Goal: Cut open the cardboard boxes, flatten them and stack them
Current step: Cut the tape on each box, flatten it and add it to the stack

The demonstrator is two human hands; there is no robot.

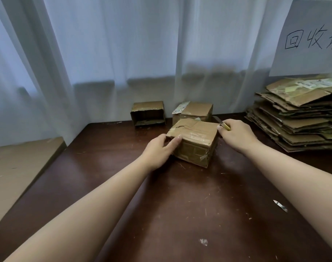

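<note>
On the dark wooden table (123,186) ahead of me, most of the job looks done already: a tall stack of flattened cardboard (297,118) sits at the far right, under a hand-lettered paper sign (310,38) against the white curtain (123,44). What remains, as far as I can see, is three boxes. I have the nearest one, a taped box (194,140), in the middle of the table, with my left hand (158,148) steadying its left corner, thumb up on the top edge and the other fingers hidden behind the side, so I judge it a light hold, not a firm clamp. My right hand (235,137) is closed around a yellow-handled knife (223,124), blade pointing toward the box's far right corner; the tape on top still looks uncut (though one flap edge is torn). Behind it stands a second closed box (196,110) with a peeling label, touching or just beside the one I hold, and further left an open box (148,113) lies on its side, not yet flattened. Small paper scraps (204,242) litter the near tabletop.
</note>
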